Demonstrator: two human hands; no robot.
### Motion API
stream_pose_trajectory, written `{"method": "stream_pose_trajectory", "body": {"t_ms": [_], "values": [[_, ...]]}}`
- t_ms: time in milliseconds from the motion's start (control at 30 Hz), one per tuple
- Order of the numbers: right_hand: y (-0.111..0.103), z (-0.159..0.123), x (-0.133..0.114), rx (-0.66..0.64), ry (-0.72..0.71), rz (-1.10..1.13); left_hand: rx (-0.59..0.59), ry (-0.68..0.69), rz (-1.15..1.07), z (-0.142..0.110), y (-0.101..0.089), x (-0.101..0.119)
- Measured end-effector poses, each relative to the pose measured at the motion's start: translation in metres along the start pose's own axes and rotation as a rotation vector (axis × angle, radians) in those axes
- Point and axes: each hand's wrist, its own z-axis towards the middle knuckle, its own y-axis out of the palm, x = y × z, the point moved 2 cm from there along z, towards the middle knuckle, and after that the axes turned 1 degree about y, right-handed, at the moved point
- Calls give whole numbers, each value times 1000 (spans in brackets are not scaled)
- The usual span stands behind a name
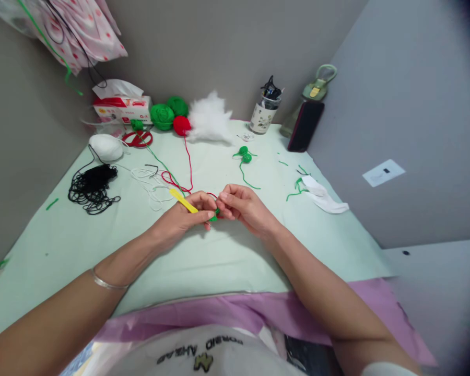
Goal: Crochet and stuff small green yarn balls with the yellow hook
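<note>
My left hand (pixel 190 211) is closed around a crochet hook with a yellow handle (pixel 183 200), which points up and to the left. A small green crochet piece (pixel 213 219) shows at its thumb and fingertips, mostly hidden by the fingers. Right beside it, my right hand (pixel 241 206) is closed in a pinch. Red yarn (pixel 211 195) runs between the two hands into the right fingertips. It trails back over the table to a red yarn ball (pixel 182 125). A thin green strand also leads from the hands toward the back left.
Behind the hands are green yarn balls (pixel 162 116), white stuffing (pixel 210 119), a tissue box (pixel 123 109) and red scissors (pixel 138 139). Black yarn (pixel 94 188) lies left. Two joined green crochet balls (pixel 245 155), a pen cup (pixel 265 112), a phone (pixel 306 126) and a bottle (pixel 315 91) are right.
</note>
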Motion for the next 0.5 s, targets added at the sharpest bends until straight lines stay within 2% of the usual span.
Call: {"method": "stream_pose_trajectory", "body": {"t_ms": [200, 300, 400, 500], "values": [[-6, 2, -4, 134, 36, 11, 29, -7, -7, 2, -4, -2], [-4, 1, -3, 187, 5, -83, 45, -31, -35, 2, -1, -6], [1, -2, -2, 223, -238, -363, 91, -18, -121, 3, 0, -6], [8, -8, 2, 214, -544, -792, 144, 2, -202, 5, -2, -4]]}}
